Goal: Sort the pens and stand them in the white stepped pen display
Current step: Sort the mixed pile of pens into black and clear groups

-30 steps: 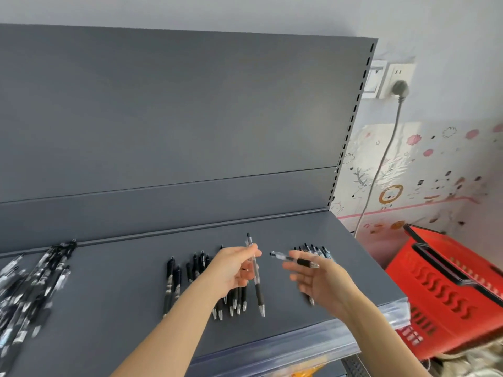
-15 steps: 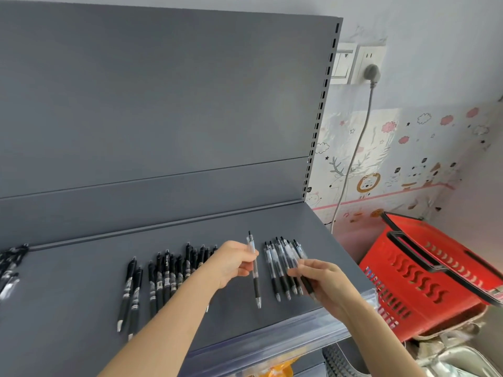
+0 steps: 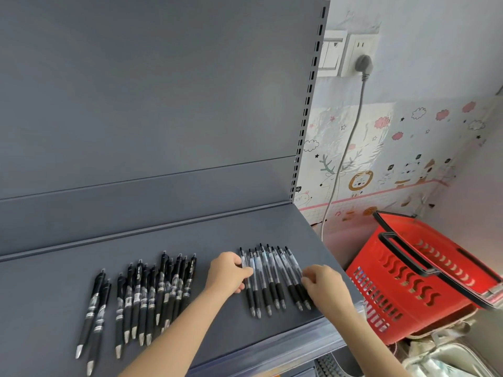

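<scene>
Clear-barrelled black-grip pens (image 3: pixel 268 270), grey metal shelf (image 3: pixel 177 240): left hand (image 3: pixel 228 273) pinches leftmost; right hand (image 3: pixel 324 284) curled against rightmost, grip unclear.

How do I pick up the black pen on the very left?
Pinch the far-left black pen around the middle of its barrel, fingers coming down from above. It lies flat on the grey metal shelf with another black pen close against its right side, so a sideways reach would probably knock that one.

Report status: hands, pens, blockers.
Left hand pinching leftmost clear-barrel pen; right hand at the row's right edge, grip unclear. Black pens lie grouped left on shelf. No display in view.
</scene>
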Demonstrator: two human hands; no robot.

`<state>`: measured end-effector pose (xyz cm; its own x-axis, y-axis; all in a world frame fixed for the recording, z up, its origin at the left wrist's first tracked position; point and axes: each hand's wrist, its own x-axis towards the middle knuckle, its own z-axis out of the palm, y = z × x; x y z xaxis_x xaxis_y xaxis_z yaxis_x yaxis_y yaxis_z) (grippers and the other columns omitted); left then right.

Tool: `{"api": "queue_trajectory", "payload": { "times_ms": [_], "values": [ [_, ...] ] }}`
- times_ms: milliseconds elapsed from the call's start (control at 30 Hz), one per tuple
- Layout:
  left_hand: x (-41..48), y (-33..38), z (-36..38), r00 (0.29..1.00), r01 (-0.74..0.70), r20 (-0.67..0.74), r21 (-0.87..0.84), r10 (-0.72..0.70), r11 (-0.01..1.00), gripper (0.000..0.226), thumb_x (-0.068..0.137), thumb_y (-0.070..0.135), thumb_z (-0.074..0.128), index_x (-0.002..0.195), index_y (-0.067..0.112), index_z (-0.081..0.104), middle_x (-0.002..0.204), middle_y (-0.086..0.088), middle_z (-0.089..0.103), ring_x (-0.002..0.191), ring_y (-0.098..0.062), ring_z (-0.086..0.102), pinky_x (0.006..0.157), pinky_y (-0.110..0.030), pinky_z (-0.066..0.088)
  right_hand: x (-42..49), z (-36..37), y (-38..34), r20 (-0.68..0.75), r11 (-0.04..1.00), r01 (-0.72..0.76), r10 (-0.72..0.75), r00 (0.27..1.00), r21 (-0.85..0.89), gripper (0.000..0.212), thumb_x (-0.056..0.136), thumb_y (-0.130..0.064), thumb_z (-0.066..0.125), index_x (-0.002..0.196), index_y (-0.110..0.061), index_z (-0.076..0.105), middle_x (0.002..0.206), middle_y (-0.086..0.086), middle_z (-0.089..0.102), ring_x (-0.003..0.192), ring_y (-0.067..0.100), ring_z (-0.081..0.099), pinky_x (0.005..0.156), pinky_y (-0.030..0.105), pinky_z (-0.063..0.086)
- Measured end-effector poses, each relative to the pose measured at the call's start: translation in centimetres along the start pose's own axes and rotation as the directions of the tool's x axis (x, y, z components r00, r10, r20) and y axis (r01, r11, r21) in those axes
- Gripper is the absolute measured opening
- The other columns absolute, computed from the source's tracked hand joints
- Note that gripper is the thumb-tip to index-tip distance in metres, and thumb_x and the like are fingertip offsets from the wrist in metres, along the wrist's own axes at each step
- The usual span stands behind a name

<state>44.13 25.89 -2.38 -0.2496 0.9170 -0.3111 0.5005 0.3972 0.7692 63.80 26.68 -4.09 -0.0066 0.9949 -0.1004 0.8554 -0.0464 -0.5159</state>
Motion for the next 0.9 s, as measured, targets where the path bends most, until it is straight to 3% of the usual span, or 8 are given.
{"api": "queue_trajectory", "payload": {
  "times_ms": [67,133,233,300,467,667,767,900],
  "values": [
    [-0.6,0.3,0.2,0.998,0.007,0.056,-0.019,-0.006,1.0,0.03,0.085,0.009,0.06,0.068,0.022,0.04,0.082,-0.012,0.061,0.054,-0.016,0.06,0.067,-0.034,0.058,-0.2,-0.1,0.2,0.009,1.0,0.018,-0.018,1.0,0.016,0.02,0.09,-0.016,0.053,0.102,-0.012,0.069,0.108,0.007,0.067,0.098,0.024,0.062,0.078,0.027,0.046],
    [-1.0,0.5,0.3,0.995,0.024,0.097,-0.045,-0.02,0.999,0.011,0.085,0.01,0.059,0.092,0.017,0.054,0.093,-0.014,0.063,0.059,-0.017,0.063,0.065,-0.032,0.059,-0.2,-0.2,0.3,0.01,0.999,0.02,-0.021,1.0,0.04,0.022,0.091,-0.015,0.052,0.106,-0.009,0.067,0.109,0.008,0.066,0.094,0.025,0.063,0.078,0.026,0.047],
    [-1.0,0.5,0.1,0.995,0.032,0.098,-0.027,-0.029,0.999,0.046,0.087,0.013,0.059,0.131,0.003,0.047,0.105,-0.012,0.06,0.067,-0.017,0.063,0.059,-0.02,0.054,-0.3,-0.4,0.4,0.009,0.998,0.015,-0.015,1.0,0.053,0.024,0.092,-0.015,0.051,0.108,-0.004,0.065,0.107,0.009,0.066,0.079,0.026,0.063,0.076,0.028,0.05],
    [-1.4,0.4,-0.5,0.995,0.029,0.097,-0.027,-0.027,0.999,0.048,0.087,0.015,0.059,0.132,0.002,0.046,0.104,-0.009,0.058,0.078,-0.021,0.064,0.066,-0.023,0.054,-0.4,-0.3,0.4,0.013,0.999,0.009,-0.009,1.0,0.048,0.024,0.091,-0.014,0.051,0.104,0.001,0.065,0.103,0.012,0.067,0.079,0.027,0.063,0.078,0.033,0.051],
    [-2.6,-0.8,-2.3,0.996,-0.001,0.086,-0.022,0.003,1.0,0.038,0.086,0.019,0.06,0.122,0.01,0.056,0.113,-0.005,0.062,0.105,-0.021,0.061,0.096,-0.033,0.047,-1.1,-0.4,-0.4,-0.007,0.999,0.043,-0.043,0.999,0.0,0.028,0.091,-0.016,0.051,0.109,0.001,0.063,0.112,0.014,0.06,0.105,0.028,0.055,0.088,0.034,0.044],
    [-5.0,-2.7,-6.7,0.989,-0.065,-0.141,-0.075,0.054,0.995,0.028,0.09,0.01,0.051,0.115,0.01,0.063,0.113,-0.004,0.064,0.095,-0.011,0.056,0.084,-0.019,0.038,-2.2,0.3,-5.2,-0.001,0.974,0.222,-0.222,0.975,0.049,0.037,0.094,-0.019,0.049,0.13,-0.011,0.053,0.128,0.007,0.054,0.121,0.024,0.045,0.096,0.027,0.037],
    [-6.2,-4.6,-9.7,0.969,-0.053,-0.245,-0.053,0.038,0.997,0.028,0.091,0.01,0.05,0.116,0.012,0.062,0.11,0.0,0.062,0.101,-0.012,0.056,0.087,-0.018,0.037,-2.9,1.8,-8.3,0.046,0.946,0.313,-0.318,0.947,0.08,0.038,0.094,-0.02,0.049,0.13,-0.01,0.052,0.129,0.007,0.054,0.121,0.023,0.046,0.098,0.025,0.034],
    [-8.3,-7.6,-13.4,0.935,-0.029,-0.354,0.013,0.032,0.999,0.025,0.091,0.009,0.049,0.109,0.018,0.063,0.099,0.0,0.058,0.09,-0.013,0.052,0.081,-0.02,0.035,-4.0,3.7,-12.1,0.123,0.907,0.412,-0.42,0.899,0.086,0.042,0.095,-0.024,0.047,0.135,-0.01,0.047,0.135,0.006,0.05,0.128,0.021,0.042,0.104,0.025,0.031]
  ]
}}
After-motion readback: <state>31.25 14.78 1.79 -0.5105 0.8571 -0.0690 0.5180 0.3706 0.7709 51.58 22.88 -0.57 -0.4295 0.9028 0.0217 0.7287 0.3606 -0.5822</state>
